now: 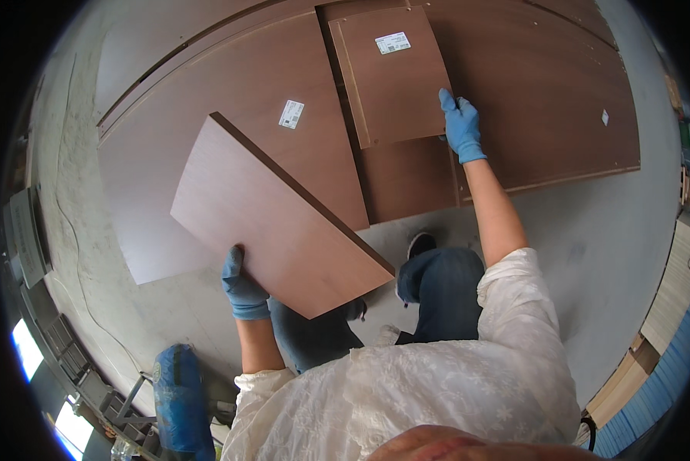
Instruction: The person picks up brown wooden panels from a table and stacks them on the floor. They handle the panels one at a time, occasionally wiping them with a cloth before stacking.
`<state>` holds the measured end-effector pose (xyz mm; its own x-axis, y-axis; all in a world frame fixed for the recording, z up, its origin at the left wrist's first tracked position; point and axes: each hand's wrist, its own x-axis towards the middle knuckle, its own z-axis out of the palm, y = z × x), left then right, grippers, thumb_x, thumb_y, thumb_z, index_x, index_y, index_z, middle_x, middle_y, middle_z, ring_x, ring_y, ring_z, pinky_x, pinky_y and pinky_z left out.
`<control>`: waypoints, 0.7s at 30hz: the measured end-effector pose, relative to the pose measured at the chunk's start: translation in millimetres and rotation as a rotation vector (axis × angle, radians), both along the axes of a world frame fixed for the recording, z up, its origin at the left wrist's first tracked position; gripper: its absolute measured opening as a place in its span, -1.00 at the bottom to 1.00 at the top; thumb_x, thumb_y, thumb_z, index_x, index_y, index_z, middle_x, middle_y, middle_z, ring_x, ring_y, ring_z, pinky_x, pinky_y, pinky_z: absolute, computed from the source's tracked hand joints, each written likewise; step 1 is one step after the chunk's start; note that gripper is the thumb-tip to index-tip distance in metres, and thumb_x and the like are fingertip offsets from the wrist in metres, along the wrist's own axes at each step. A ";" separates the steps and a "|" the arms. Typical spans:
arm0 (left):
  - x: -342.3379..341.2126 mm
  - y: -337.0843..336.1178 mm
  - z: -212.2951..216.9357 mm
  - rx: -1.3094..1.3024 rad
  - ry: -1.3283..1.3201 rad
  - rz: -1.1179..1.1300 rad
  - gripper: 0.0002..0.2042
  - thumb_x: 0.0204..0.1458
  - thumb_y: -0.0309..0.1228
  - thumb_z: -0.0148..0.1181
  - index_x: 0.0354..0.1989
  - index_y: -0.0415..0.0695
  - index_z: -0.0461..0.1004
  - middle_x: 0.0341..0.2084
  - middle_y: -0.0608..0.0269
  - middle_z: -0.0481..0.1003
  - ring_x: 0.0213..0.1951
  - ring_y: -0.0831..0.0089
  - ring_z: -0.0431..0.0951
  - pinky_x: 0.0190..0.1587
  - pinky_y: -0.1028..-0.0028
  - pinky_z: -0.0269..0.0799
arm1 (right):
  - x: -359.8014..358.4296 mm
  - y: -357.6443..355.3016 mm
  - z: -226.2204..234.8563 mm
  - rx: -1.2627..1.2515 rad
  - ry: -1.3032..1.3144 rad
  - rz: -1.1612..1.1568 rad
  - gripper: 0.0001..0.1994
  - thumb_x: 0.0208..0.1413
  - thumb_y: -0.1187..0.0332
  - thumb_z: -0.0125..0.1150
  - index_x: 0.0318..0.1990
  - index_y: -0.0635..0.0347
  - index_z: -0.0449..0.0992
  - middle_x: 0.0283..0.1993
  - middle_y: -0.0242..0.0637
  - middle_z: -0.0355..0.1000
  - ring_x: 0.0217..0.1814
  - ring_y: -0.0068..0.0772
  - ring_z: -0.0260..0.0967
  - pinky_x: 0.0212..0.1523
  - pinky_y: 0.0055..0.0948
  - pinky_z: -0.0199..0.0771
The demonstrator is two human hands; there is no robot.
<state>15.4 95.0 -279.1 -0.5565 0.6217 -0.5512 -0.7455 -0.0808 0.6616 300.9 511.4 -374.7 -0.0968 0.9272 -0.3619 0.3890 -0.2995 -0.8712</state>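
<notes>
Balance matters as our left hand (245, 286) grips the brown board (272, 219) centre-left, our right hand (462, 129) the labelled panel (399, 88) upper-centre.

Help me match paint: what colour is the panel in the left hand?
The panel is pinkish brown, with a darker brown edge; head view shows it best.
</notes>
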 end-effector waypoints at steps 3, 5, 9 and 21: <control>1.2 9.0 -35.3 0.021 0.098 0.046 -0.47 0.21 -0.21 0.21 0.30 -0.22 0.36 0.19 0.11 0.47 0.20 0.18 0.45 0.30 0.14 0.34 | -15.4 13.5 -23.4 0.046 -0.004 -0.005 -0.48 0.22 -0.16 0.25 -0.35 0.22 0.51 -0.52 -0.41 0.35 -0.53 -0.53 0.31 -0.67 -0.37 0.48; 2.0 11.0 -49.6 0.041 0.148 0.076 -0.46 0.21 -0.21 0.21 0.30 -0.21 0.35 0.18 0.11 0.47 0.20 0.18 0.45 0.30 0.15 0.35 | -21.6 21.2 -34.1 0.029 -0.022 -0.005 -0.47 0.24 -0.17 0.22 -0.33 0.22 0.51 -0.53 -0.42 0.34 -0.53 -0.51 0.33 -0.62 -0.35 0.54; -3.9 13.6 -59.7 0.082 0.189 0.056 -0.43 0.17 -0.23 0.23 0.32 -0.21 0.32 0.17 0.11 0.47 0.20 0.18 0.45 0.30 0.15 0.35 | -31.9 36.3 -45.1 0.030 -0.018 0.000 -0.47 0.25 -0.17 0.19 -0.33 0.22 0.51 -0.53 -0.38 0.37 -0.53 -0.44 0.37 -0.56 -0.31 0.56; 2.3 22.9 -63.2 0.024 0.173 0.052 -0.43 0.11 -0.26 0.26 0.28 -0.23 0.36 0.12 0.10 0.50 0.16 0.16 0.48 0.28 0.14 0.38 | -30.8 9.4 -23.7 1.015 -0.855 0.692 -0.24 0.06 -0.21 0.31 0.35 -0.03 0.38 0.48 -0.12 0.22 0.53 0.03 0.11 0.48 0.04 0.05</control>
